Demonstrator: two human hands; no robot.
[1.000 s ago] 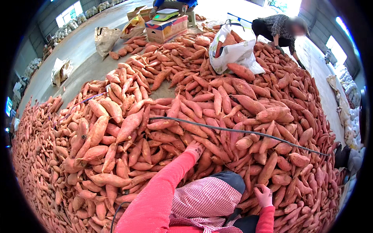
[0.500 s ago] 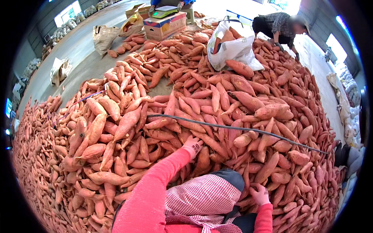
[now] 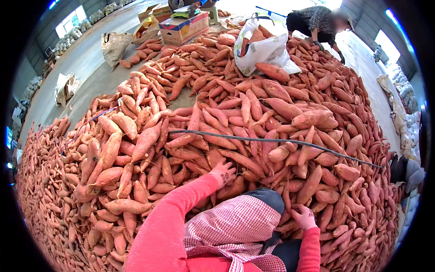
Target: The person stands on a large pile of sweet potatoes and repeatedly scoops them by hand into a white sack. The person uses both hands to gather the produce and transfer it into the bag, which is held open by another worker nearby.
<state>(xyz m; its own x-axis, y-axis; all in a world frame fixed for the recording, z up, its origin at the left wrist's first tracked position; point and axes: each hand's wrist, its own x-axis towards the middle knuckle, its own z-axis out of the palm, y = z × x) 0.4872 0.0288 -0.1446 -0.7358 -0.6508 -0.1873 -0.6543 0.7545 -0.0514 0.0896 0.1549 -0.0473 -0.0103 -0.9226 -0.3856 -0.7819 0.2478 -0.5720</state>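
My left hand [image 3: 223,172], in a pale pink glove with dark markings, lies on the heap of sweet potatoes [image 3: 312,119] in front of my knee. Its fingers are parted and touch the sweet potatoes under them; a rounded sweet potato [image 3: 232,188] lies just below the hand. To the right of my knee, my right hand [image 3: 303,216] reaches down into the heap, its thumb and forefinger apart and bent toward the sweet potatoes beside it. Part of its fingers is hidden. Neither hand has lifted anything off the heap.
A dark hose-like strip [image 3: 272,140] crosses the heap ahead of my hands. Beyond stand a white sack [image 3: 267,61] of sweet potatoes, a cardboard box [image 3: 185,31] and a beige sack [image 3: 118,49]. One person [image 3: 312,22] bends at the far right; another sits behind the box.
The whole view has shifted slightly. Both hands stay at nearly the same spots on the heap. The far person's hands have moved from the scale on the box.
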